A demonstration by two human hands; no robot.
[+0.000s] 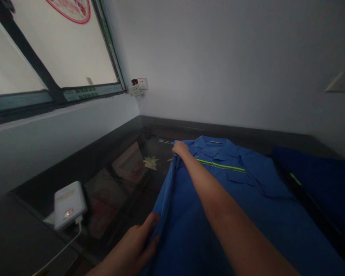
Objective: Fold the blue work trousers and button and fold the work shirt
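A blue work shirt (218,199) with a collar and a yellow-green stripe across the chest lies spread on the dark glossy tabletop. My right hand (180,148) reaches to the far left of the shirt, its fingers closed on the cloth near the shoulder. Lower down the same side edge, my left hand (142,239) grips the fabric between thumb and fingers. Between the two hands the edge is gathered into a long fold. My right forearm crosses over the front of the shirt and hides part of it.
A white power bank (69,205) with a white cable (61,249) plugged in sits at the left. Darker blue folded clothing (319,180) lies at the right. Walls and a window (60,50) border the dark table (112,153); wall sockets (138,87) are in the corner.
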